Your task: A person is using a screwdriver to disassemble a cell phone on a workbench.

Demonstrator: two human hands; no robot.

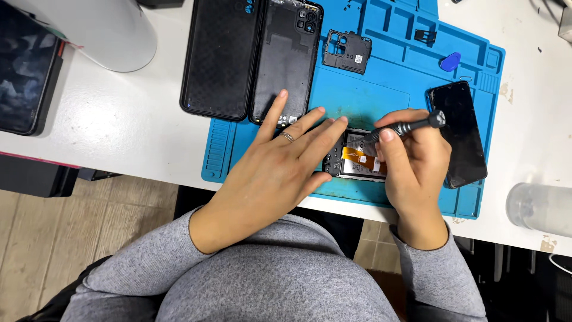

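I take the blue mat [417, 65] as my ref. point. The opened phone [357, 162] lies on the mat's lower middle part, back side up, with an orange flex cable [356, 156] across its inside.

My left hand [280, 161] lies flat, fingers spread and straight, holding nothing; the fingertips press on the phone's left edge to keep it steady. My right hand [414, 161] is closed around a dark screwdriver [405, 126], thumb and fingers pinching the shaft, and the tip goes down to the phone's upper part. I cannot tell if it sits on a screw.

Done so far, as I judge: the back cover [287, 59] is already off and lies at the mat's upper left edge, beside a black case [219, 56] that is off the mat to the left. 1 small inner cover plate [347, 51] is also removed, on the mat's upper middle. A black panel [459, 134] lies at the mat's right side, a blue pick [450, 61] above it.

Left: the board, cable etc. are not yet out, so approx. mid-way.
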